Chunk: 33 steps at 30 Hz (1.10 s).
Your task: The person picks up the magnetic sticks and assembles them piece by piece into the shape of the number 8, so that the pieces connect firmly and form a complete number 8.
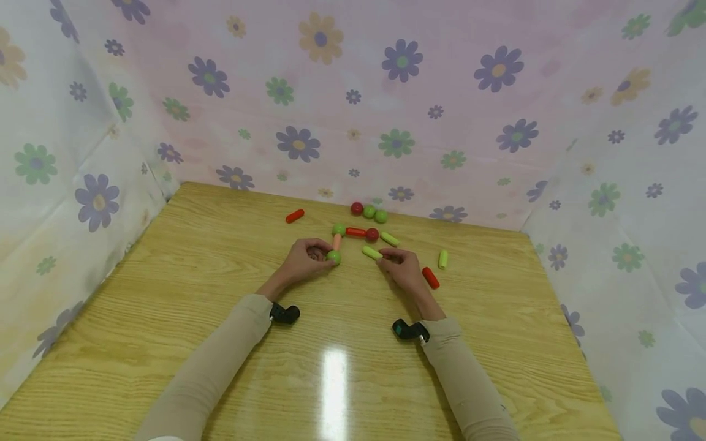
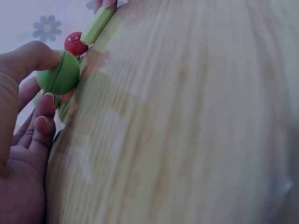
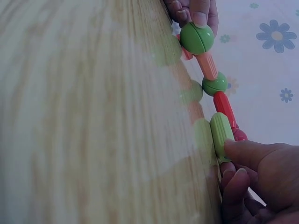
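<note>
My left hand (image 1: 304, 260) pinches a green ball (image 2: 60, 74) at the near end of a joined chain. From that ball an orange rod (image 1: 336, 242) runs to a second green ball (image 1: 339, 229), then a red rod (image 1: 355, 232) leads right to a red ball (image 1: 372, 234). Between thumb and fingers, my right hand (image 1: 401, 267) holds a yellow-green rod (image 3: 221, 135) by one end, its other end pointing left toward the chain. In the right wrist view this rod lies low, close over the table.
Behind the chain sit a loose red ball (image 1: 356, 209) and two green balls (image 1: 369, 211). A red rod (image 1: 295, 215) lies at the left. Right of the chain are yellow-green rods (image 1: 390, 239) and, by my right hand, another red rod (image 1: 431, 278). Flowered cloth (image 1: 353, 110) walls the table.
</note>
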### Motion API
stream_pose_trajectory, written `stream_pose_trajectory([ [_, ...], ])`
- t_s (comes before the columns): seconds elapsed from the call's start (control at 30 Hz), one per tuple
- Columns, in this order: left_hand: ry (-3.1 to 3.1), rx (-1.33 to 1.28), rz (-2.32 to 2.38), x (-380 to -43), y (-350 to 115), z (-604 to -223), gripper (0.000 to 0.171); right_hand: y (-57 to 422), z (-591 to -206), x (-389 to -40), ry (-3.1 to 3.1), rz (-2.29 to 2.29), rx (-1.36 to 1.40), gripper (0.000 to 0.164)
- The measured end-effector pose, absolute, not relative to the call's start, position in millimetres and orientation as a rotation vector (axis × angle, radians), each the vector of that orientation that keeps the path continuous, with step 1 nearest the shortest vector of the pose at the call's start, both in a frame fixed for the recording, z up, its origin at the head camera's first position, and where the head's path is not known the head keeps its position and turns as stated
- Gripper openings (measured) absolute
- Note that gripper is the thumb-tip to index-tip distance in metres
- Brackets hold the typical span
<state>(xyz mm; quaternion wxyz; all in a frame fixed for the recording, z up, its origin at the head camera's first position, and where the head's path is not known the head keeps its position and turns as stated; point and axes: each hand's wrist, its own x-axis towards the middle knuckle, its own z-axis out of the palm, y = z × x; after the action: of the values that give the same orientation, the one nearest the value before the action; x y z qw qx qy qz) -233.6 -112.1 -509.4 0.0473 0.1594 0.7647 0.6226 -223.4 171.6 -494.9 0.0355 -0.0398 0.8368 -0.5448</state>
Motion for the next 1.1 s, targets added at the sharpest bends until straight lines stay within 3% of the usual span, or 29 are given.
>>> stream_pose_trajectory([
  [1.1, 2.395, 0.457, 1.853, -233.7, -110.1, -511.2, 0.027, 174.6, -493.8, -226.8, 2.574, -1.631, -0.02, 0.034],
])
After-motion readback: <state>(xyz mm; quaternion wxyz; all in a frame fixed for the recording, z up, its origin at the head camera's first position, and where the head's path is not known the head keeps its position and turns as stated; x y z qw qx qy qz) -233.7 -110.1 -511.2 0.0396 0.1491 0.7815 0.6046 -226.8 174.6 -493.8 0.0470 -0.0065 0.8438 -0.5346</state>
